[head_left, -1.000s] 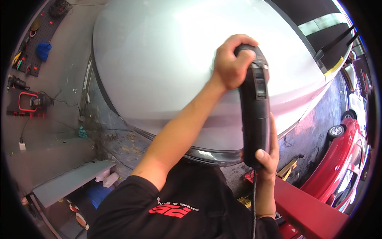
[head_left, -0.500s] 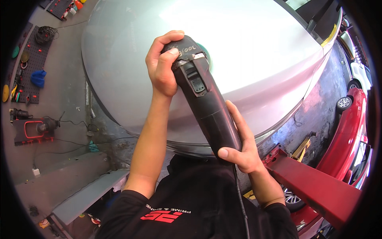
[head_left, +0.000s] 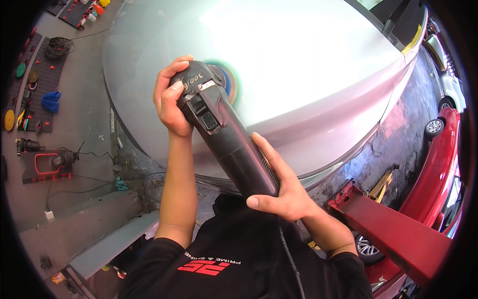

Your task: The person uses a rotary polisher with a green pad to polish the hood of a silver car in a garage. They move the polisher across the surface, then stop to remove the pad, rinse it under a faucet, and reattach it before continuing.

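Note:
A black corded car polisher [head_left: 224, 137] lies slantwise between my two hands over a silver car hood [head_left: 308, 79]. Fingers of my left hand [head_left: 172, 97] are wrapped round its head at the far end. My right hand [head_left: 284, 187] grips the rear of the body, thumb on top and fingers along the right side. Partly hidden under the head, a round green-rimmed polishing pad [head_left: 230, 82] rests at the hood's surface; its edge looks blurred. The power cord [head_left: 290, 259] runs from the rear end down over my black shirt.
A red lift arm [head_left: 393, 229] juts in at the lower right, beside a red car [head_left: 433, 169]. Pegboards [head_left: 42, 84] with pads, a blue cloth [head_left: 51, 101] and coiled cable [head_left: 59, 48] hang on the left wall. Another power tool [head_left: 62, 158] sits on a wall rack below.
Both my hands have carried the polisher to the left across the hood, its head also shifting slightly nearer to me. More of the pad shows now. My grip looks the same.

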Demonstrator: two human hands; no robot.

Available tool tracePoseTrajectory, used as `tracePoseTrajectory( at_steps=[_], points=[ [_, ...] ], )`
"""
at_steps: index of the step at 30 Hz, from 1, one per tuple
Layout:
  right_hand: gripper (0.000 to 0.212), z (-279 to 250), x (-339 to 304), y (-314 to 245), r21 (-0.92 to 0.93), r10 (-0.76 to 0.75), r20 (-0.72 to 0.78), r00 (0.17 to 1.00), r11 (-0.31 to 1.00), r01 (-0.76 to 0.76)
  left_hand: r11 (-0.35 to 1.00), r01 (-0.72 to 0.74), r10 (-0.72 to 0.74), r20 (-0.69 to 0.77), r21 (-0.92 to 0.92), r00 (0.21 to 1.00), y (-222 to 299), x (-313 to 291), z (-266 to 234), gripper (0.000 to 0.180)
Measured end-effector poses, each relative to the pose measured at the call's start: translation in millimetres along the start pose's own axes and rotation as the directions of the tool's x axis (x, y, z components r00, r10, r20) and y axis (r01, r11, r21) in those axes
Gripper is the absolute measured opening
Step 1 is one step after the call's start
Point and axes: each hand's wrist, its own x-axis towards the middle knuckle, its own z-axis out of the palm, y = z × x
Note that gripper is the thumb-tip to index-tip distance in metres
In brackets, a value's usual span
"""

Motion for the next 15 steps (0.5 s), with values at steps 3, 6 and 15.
tracePoseTrajectory(
  at_steps=[3,6,15],
  points=[
    [0.115,-14.5,-4.7,-6.7,0.015,0.023,-0.019,1.0,1.0,-0.023,0.997,-0.044,0.044,0.002,0.057,0.999,-2.3,1.3,18.0,0.046],
    [0.121,-41.3,-9.7,-16.7,0.065,0.029,-0.074,0.997,0.998,-0.024,0.992,-0.11,0.108,0.037,0.063,0.993,-15.9,10.8,53.8,0.038],
    [0.126,-96.8,-31.4,-60.7,0.187,0.07,-0.294,0.953,0.982,-0.014,0.995,-0.096,0.1,0.117,-0.038,0.988,-70.0,43.1,184.9,0.028]
  ],
)
